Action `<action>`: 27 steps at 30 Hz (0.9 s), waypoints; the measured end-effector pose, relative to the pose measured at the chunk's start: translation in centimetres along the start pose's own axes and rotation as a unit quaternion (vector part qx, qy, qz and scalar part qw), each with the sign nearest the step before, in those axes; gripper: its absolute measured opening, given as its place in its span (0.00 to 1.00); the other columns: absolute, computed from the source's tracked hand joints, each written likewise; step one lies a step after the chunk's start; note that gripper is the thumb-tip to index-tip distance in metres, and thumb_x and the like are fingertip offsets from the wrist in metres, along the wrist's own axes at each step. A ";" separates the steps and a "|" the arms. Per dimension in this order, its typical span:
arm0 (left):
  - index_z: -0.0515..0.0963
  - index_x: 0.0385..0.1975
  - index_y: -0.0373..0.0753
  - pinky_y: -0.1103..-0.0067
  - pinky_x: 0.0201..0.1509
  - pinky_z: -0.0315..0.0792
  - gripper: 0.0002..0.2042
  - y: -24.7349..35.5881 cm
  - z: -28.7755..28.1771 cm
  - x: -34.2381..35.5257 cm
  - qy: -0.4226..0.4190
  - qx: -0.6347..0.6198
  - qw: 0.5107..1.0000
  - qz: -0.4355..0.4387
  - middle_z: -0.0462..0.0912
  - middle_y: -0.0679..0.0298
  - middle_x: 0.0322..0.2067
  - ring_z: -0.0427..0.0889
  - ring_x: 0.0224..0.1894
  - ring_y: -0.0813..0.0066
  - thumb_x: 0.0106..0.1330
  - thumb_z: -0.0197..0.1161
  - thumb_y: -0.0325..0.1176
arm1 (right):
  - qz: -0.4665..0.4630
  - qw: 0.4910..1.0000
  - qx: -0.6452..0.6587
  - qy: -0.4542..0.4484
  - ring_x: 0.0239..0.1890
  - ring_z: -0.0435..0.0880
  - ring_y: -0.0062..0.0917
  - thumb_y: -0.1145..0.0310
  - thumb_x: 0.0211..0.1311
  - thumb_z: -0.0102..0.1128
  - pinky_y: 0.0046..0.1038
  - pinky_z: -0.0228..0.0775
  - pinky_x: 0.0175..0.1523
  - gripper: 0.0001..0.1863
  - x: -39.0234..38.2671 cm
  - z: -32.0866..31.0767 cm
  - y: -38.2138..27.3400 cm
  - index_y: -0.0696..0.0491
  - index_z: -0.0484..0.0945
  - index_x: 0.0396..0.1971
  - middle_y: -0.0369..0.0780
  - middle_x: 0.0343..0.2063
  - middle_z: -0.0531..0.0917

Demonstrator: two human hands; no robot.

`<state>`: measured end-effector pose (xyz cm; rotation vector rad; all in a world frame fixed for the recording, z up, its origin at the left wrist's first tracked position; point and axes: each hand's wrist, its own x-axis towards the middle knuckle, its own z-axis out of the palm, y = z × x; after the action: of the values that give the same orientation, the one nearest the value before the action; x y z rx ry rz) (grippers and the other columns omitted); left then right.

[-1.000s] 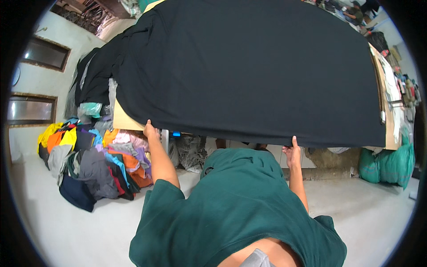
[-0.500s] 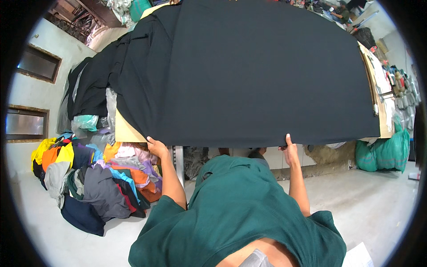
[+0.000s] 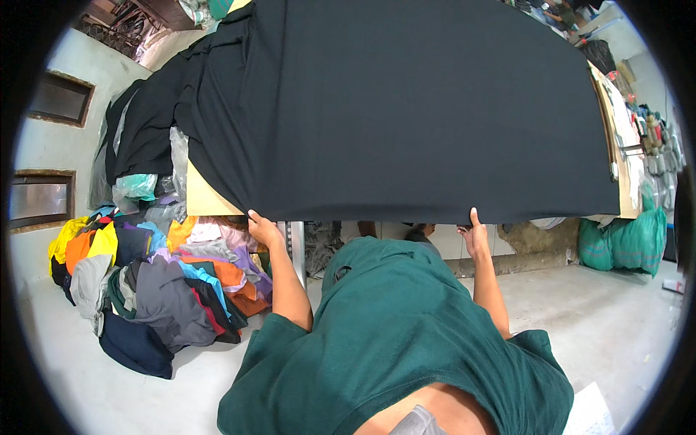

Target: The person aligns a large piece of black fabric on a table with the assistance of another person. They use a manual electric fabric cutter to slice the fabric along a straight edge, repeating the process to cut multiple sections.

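Observation:
A wide sheet of black fabric covers most of a long table. Its middle and right lie smooth, while folds gather on the left side. My left hand is closed on the near edge of the fabric at the left, and creases run away from that grip. Farther right, my right hand pinches the same edge, thumb on top and fingers beneath. Pale yellow board shows at the table's near left corner, where the cloth is drawn aside.
A heap of mixed coloured clothes lies on the floor at the left. Green sacks stand under the table's right end. Papers lie along that end. Part of another person shows at the far right.
My left hand has shifted slightly right along the fabric's edge, and the creases by it have grown sharper. My right hand keeps its hold. The whole view has shifted a little.

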<state>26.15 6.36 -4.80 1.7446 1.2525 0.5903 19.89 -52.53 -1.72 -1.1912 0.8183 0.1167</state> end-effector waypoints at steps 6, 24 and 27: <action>0.82 0.43 0.23 0.66 0.34 0.77 0.27 -1.6 0.6 1.1 -0.013 -0.037 0.999 -0.026 0.87 0.49 0.32 0.84 0.28 0.57 0.82 0.51 0.49 | -0.017 1.000 0.001 0.007 0.43 0.82 0.26 0.44 0.73 0.66 0.35 0.74 0.45 0.25 -0.4 -0.2 -0.5 0.54 0.81 0.49 0.37 0.41 0.85; 0.81 0.44 0.37 0.79 0.38 0.70 0.16 2.5 -1.1 -11.0 -0.414 -0.044 0.905 0.088 0.82 0.67 0.33 0.76 0.34 0.82 0.82 0.55 0.44 | 0.023 0.985 0.166 -0.052 0.57 0.82 0.33 0.58 0.70 0.71 0.44 0.72 0.61 0.25 -1.5 5.5 1.8 0.59 0.78 0.58 0.45 0.54 0.85; 0.83 0.49 0.38 0.80 0.39 0.70 0.22 2.3 -1.2 -14.1 -0.620 0.066 0.782 0.013 0.84 0.67 0.36 0.77 0.36 0.83 0.82 0.54 0.53 | -0.001 0.988 0.146 -0.039 0.49 0.84 0.31 0.58 0.71 0.71 0.39 0.76 0.53 0.21 -2.1 5.7 2.1 0.59 0.80 0.53 0.43 0.49 0.87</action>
<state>21.03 -6.42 -0.65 1.6919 0.2949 -0.6406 20.20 -46.10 -1.30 -0.9055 0.7375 0.0388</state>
